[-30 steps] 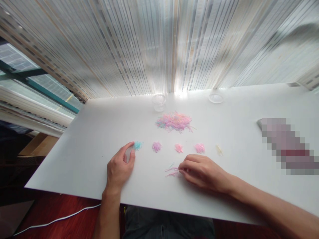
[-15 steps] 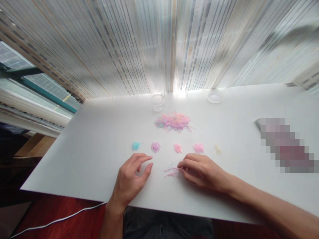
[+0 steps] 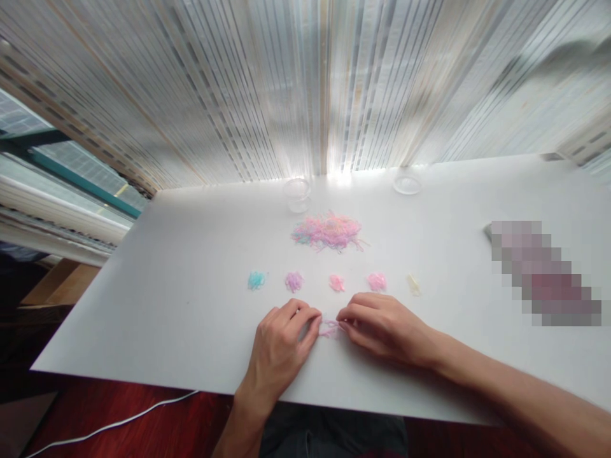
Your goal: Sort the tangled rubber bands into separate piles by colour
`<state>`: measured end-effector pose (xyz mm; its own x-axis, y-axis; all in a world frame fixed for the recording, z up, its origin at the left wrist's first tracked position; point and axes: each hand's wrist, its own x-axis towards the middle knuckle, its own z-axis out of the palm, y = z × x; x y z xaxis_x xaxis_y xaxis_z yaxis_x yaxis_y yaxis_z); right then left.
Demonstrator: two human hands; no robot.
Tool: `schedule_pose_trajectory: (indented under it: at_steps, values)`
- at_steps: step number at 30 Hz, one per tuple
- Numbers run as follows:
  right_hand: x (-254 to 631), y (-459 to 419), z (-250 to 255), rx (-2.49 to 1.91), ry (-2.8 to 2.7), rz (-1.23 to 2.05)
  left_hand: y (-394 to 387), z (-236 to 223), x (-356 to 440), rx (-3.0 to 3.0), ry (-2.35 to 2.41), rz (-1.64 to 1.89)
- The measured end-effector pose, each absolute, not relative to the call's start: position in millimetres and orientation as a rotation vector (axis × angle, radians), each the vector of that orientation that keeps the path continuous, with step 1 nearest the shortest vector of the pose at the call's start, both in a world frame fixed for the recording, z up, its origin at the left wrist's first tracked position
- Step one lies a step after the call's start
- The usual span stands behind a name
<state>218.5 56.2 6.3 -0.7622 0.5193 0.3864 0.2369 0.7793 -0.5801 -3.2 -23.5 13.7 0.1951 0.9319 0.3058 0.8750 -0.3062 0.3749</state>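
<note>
A few thin pinkish-purple strands (image 3: 328, 333), like small rubber bands, lie between my hands on the white table. My right hand (image 3: 382, 327) is closed, thumb and forefinger pinching the right ends of these strands. My left hand (image 3: 285, 337) is also closed in a pinch at their left ends; what is between its fingertips is too small to make out. Beyond my hands runs a row of small piles: teal (image 3: 256, 280), purple (image 3: 294, 281), coral pink (image 3: 337, 283), pink (image 3: 377, 282) and a sparse pale yellow one (image 3: 414, 285).
A larger mixed pile of strands (image 3: 328, 231) lies behind the row. Farther back stand a clear round cup (image 3: 298, 196) and a clear lid (image 3: 407, 185), near the striped curtain (image 3: 267, 83). A blurred-out pinkish object (image 3: 544, 273) rests at the right.
My left hand has left the teal pile, moving right and nearer to me, and its open fingers have closed by the strands. My right hand keeps its pinch in nearly the same place.
</note>
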Motion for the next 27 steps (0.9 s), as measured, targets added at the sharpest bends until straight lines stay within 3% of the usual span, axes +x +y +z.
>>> schedule_pose_trajectory:
  at_steps: [27]
  values:
    - [218.6,54.3,3.5,-0.546,-2.386,0.748,-22.1,4.4,2.4,2.298,1.381,1.047]
